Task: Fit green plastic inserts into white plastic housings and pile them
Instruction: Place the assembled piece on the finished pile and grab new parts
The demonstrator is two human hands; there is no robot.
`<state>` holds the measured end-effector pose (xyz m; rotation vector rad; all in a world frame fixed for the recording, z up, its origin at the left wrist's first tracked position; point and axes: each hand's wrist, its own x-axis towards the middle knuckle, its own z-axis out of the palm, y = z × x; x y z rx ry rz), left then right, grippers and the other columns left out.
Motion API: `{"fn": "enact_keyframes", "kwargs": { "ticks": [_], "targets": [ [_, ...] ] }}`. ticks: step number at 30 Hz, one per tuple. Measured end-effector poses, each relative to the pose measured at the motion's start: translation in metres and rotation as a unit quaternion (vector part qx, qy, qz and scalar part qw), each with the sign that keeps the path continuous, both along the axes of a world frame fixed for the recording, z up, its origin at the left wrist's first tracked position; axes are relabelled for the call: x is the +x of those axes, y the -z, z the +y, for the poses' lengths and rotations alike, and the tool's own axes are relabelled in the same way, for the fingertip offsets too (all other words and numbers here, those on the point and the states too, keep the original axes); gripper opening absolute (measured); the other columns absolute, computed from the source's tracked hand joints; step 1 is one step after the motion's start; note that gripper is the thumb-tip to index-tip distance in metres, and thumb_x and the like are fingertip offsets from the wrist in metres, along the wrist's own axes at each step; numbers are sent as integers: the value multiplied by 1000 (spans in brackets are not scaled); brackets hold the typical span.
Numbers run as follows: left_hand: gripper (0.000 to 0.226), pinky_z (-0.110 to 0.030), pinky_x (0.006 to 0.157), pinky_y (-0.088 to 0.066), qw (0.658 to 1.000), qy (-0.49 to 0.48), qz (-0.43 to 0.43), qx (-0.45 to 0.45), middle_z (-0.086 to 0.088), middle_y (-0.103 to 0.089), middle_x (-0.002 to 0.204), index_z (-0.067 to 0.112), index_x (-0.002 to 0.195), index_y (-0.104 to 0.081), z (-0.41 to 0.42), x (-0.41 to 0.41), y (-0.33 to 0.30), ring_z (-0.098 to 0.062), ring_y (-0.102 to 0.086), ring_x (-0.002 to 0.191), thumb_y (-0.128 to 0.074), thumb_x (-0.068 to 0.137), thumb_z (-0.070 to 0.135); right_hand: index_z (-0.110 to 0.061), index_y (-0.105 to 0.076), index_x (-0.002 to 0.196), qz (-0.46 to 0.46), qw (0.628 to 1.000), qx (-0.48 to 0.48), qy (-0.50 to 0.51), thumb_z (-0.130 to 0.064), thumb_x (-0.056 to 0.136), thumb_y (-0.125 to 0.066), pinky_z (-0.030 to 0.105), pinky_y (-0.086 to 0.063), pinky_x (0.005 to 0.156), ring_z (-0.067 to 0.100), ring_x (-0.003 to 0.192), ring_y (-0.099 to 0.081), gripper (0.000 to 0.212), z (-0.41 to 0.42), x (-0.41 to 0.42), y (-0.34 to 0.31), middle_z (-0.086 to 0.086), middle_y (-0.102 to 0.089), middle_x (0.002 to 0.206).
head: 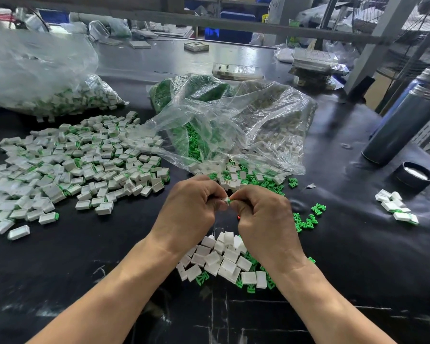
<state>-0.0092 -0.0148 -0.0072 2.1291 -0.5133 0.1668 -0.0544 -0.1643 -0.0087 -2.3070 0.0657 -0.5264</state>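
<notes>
Pushing a green insert (pixel 231 200) into a white housing (pixel 225 199), the left hand (pixel 191 207) pinches the housing and the right hand (pixel 261 214) pinches the insert. A big done pile (pixel 67 165) lies left. Many loose parts (pixel 224 261) wait near.

surface: scuffed black worktable (pixel 85 269) | behind: grey metal shelving frame (pixel 372 38) | beyond: possibly blue crates (pixel 236 21)

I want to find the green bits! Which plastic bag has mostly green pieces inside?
The middle bag, behind the hands. It looks solid green; the left bag holds mostly white blocks.
</notes>
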Motion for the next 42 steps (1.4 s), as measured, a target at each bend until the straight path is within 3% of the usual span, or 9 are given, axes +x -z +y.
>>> {"fn": "enact_keyframes", "kwargs": {
  "ticks": [5, 7, 11, 15, 21, 27, 32, 36, 42],
  "targets": [
    [18, -9, 69, -46, 997, -7, 24, -68, 12, -68, 84, 21, 95, -77, -6, 1, 2, 0, -64, 77, -78, 87, 5, -25, -74, 85, 77, 979, 190, 7, -12, 96, -70, 27, -56, 62, 5, 66, -64, 18, -9, 5, -1, -13, -71, 72],
    [24, -13, 71, -49, 997, -2, 22, -73, 11, -68, 84, 26, 102, -75, -5, 3, 3, -3, -65, 79, -78, 87, 7, -22, -74, 86, 90, 960, 266, -4, -11, 97, -70, 25, -56, 56, 7, 60, -63, 16, -12, 7, -1, -7, -71, 70],
    [24, -14, 76, -50, 999, 8, -34, -26, 16, -66, 90, 29, 100, -73, 1, 3, 5, -6, -65, 88, -79, 86, 10, -10, -76, 86, 120, 922, 368, -31, -8, 96, -72, 32, -60, 57, 14, 56, -59, 10, -13, 7, -2, 9, -68, 72],
    [23, -10, 77, -50, 998, 0, -55, -35, 17, -68, 91, 26, 99, -75, 4, 5, 5, -4, -67, 89, -82, 84, 10, -4, -76, 87, 117, 883, 451, -52, -6, 92, -74, 28, -57, 50, 13, 54, -58, 6, -10, 8, -2, 7, -69, 68],
    [19, -20, 80, -58, 997, 3, -46, -63, 14, -76, 90, 20, 103, -78, 2, 2, 11, -2, -72, 85, -83, 85, 16, -9, -76, 84, 103, 911, 399, -34, -10, 95, -73, 29, -57, 53, 14, 56, -60, 12, -9, 6, -1, 7, -70, 70],
    [19, -27, 82, -57, 991, 32, -129, 5, 10, -75, 95, 14, 103, -79, 1, 2, 10, -3, -69, 86, -81, 85, 9, -12, -76, 80, 117, 939, 323, -31, -11, 94, -74, 22, -52, 52, 9, 56, -60, 14, -12, 3, -3, 3, -69, 67],
    [13, -40, 72, -60, 980, 75, -180, 51, -2, -74, 95, 6, 103, -78, 0, 2, 10, -22, -72, 81, -72, 92, 6, -6, -76, 78, 159, 928, 333, -37, -6, 93, -74, 23, -49, 49, 11, 53, -56, 15, -19, 4, -6, 3, -67, 62],
    [19, -42, 70, -60, 972, 96, -202, 73, -5, -74, 95, 3, 103, -77, -1, 1, 8, -27, -72, 78, -62, 95, 12, -4, -76, 76, 191, 908, 372, -38, -4, 91, -76, 24, -48, 45, 11, 49, -55, 15, -22, 4, -8, 7, -67, 61],
    [14, -40, 71, -59, 979, 81, -182, 36, -2, -74, 95, 6, 105, -77, -3, 2, 12, -23, -71, 81, -69, 93, 5, 1, -75, 82, 207, 888, 406, -66, -5, 88, -78, 26, -51, 45, 14, 49, -55, 9, -30, 6, -9, 10, -67, 65]
  ]
}}
